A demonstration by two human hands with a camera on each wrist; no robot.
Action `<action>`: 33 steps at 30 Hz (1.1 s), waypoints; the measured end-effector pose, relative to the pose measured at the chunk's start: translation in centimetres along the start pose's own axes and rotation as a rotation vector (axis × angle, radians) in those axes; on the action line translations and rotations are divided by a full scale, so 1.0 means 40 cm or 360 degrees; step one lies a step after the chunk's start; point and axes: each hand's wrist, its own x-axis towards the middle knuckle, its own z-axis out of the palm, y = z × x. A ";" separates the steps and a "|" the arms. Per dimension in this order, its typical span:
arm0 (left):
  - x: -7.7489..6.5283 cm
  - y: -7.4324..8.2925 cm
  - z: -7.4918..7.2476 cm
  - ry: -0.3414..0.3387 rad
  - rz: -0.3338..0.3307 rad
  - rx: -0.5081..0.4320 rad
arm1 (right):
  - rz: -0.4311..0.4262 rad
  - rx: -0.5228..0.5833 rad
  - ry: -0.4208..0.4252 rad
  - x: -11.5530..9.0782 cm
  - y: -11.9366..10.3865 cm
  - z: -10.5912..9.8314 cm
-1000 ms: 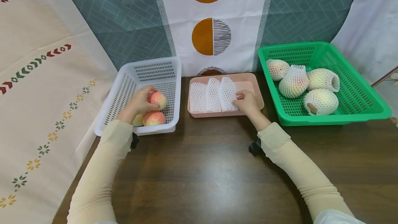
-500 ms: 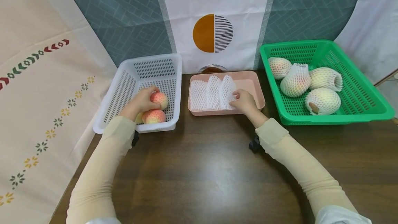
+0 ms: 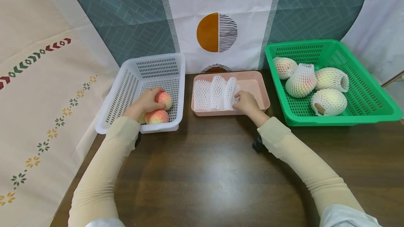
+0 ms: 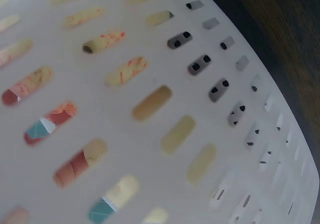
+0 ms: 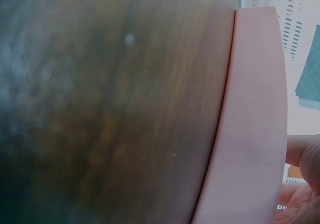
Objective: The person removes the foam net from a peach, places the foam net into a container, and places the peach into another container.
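Observation:
In the head view, my left hand [image 3: 146,102] reaches into the white basket [image 3: 98,126], its thumb and fingers round a red-and-yellow peach [image 3: 165,100]. Just below it lies a second peach [image 3: 157,117], with part of a yellowish one beside it, mostly hidden by the hand. Over the pink tray [image 3: 255,84], my right hand [image 3: 247,103] pinches the rightmost white foam net sleeve [image 3: 229,94]. Two more foam sleeves [image 3: 202,95] lie flat to its left. The left wrist view has mainly the slotted basket wall [image 4: 102,114]; the right wrist view catches my fingers [image 5: 300,204] behind the tray's side.
At the right stands a green basket [image 3: 372,116] holding several netted fruits [image 3: 329,102]. The brown wooden table [image 3: 195,171] stretches in front of the containers. Patterned cloth [image 3: 142,13] hangs close behind them, and a pale cloth [image 3: 47,122] at the left.
The right hand has shifted slightly left and the sleeve at its fingers has lifted and folded at its right edge. The left hand and its peach have moved slightly right.

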 end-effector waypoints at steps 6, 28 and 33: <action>-0.001 0.000 0.006 -0.0012 0.0002 -0.0058 | 0.0024 -0.0046 0.0026 -0.009 -0.005 -0.003; -0.031 0.000 -0.011 0.0108 0.0000 -0.0194 | -0.0111 -0.0124 0.0136 -0.069 -0.040 -0.048; -0.045 0.027 -0.033 0.0262 0.0050 -0.0206 | -0.0187 -0.0145 0.0175 -0.092 -0.055 -0.072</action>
